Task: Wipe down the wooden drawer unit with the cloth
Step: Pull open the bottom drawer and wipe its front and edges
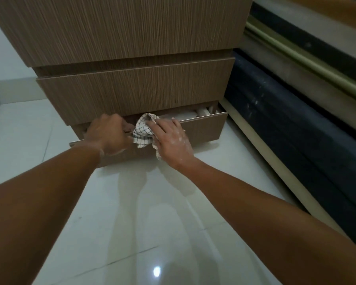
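The tall brown wooden drawer unit with fine stripes [132,89] fills the upper middle of the frame, standing on the shiny white tile floor [132,233]. Its bottom drawer [201,128] is pulled out a little. The left hand [109,134] is curled over the drawer's top edge, its grip closed on that edge. Just to its right, the right hand [171,140] has its fingers pressed down on the white cloth with dark checks [143,131], which is bunched over the same edge in the middle of the frame.

The drawer could slide shut and pinch the fingers if the wiping hand pushes too hard. The cloth could also slip off and drop inside the drawer, because it looks held loosely.
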### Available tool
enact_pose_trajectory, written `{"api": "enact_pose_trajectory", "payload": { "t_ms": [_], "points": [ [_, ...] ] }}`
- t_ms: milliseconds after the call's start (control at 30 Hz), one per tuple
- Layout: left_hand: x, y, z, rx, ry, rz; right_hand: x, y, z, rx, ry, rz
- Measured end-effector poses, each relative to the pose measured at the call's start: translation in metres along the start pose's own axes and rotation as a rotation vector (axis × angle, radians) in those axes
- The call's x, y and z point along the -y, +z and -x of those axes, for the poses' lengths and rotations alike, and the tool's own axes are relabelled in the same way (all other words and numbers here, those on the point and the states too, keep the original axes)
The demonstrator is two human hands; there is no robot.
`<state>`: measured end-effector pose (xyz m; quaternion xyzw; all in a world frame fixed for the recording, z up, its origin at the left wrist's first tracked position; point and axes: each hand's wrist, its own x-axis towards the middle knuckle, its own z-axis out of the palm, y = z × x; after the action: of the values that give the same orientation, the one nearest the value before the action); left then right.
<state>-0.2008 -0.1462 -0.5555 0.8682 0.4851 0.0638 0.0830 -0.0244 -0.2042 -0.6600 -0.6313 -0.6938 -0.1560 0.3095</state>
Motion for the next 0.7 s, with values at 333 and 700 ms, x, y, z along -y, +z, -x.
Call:
{"api": "enact_pose_trajectory", "payload": {
  "t_ms": [333,700],
  "points": [
    [-0.022,-0.012,-0.001,0.029,0.056,-0.081,-0.067,-0.020,0.040,-0.179,0.273,0.189],
    [-0.024,-0.008,-0.006,0.017,0.046,-0.079,-0.075,-0.023,0.020,-0.737,1.532,-0.632]
  ]
}}
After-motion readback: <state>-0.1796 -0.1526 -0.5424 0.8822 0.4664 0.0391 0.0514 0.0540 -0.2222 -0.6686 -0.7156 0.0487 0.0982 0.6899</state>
